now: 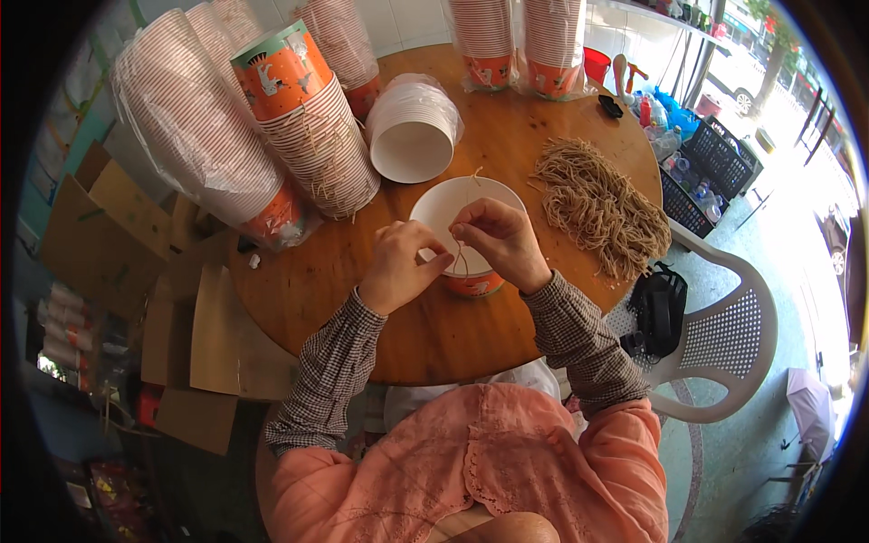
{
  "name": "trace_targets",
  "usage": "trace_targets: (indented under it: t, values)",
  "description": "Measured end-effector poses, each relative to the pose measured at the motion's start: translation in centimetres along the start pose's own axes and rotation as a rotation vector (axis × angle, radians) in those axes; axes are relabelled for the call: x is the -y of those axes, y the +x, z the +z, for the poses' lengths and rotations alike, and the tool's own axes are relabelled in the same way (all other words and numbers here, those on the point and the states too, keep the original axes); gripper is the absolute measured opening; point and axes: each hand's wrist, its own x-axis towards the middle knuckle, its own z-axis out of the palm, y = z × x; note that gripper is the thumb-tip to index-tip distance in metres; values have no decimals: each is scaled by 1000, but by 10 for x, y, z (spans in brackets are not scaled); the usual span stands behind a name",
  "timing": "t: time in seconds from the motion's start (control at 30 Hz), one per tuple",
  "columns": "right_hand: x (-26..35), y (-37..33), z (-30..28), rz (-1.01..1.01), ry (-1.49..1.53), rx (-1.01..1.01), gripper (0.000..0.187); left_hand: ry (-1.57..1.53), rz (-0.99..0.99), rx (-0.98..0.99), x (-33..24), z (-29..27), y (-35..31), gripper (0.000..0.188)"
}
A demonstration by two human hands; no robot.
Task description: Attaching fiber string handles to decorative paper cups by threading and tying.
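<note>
Just in front of me stands a paper bucket [433, 206], white inside with an orange printed outside. Over its opening, my right hand [507, 242] pinches a thin brown cord [463, 262] whose ends dangle toward the near rim. My left hand [403, 262] is closed in a pinch close beside it, fingertips near the cord; what it grips is too small to make out. A short bit of cord [478, 173] sticks up at the far rim. To the right, a heap of similar brown cords [599, 206] lies loose on the table.
Tall nested bucket stacks, some in clear plastic [195, 127], one unwrapped [317, 145], crowd the left of the round wooden table [434, 335]. A small bagged stack of white-mouthed buckets [412, 149] lies nearby. Cardboard boxes [213, 335] sit left; a plastic chair [724, 330] holds a black bag.
</note>
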Motion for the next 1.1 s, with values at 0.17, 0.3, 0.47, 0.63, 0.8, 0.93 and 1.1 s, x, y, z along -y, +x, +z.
trace_targets:
  t: [0.17, 0.3, 0.47, 0.63, 0.8, 0.93, 1.1]
  values:
    - [0, 0, -1, 4, -4, 2, 5, -98, -60, 93, -2, 11, 4, 21]
    - [7, -6, -3, 13, -114, -41, 5, -275, -226, 113, -12, 7, 2, 19]
    - [21, -20, -3, -183, -490, -132, 8, -416, -280, -81, -11, 0, -14, 18]
    - [14, -21, 1, -248, -452, -94, 8, -1193, -476, 30, -18, -12, -18, 17]
    - [20, -18, 9, -401, -430, -3, 8, -1215, -505, -137, -24, 11, -19, 17]
    - [22, -12, 11, -338, -407, -5, 10, -907, -342, -115, -25, 19, -24, 18]
    - [22, -9, 3, 196, -50, 55, 15, -907, -373, -142, -27, 12, -20, 17]
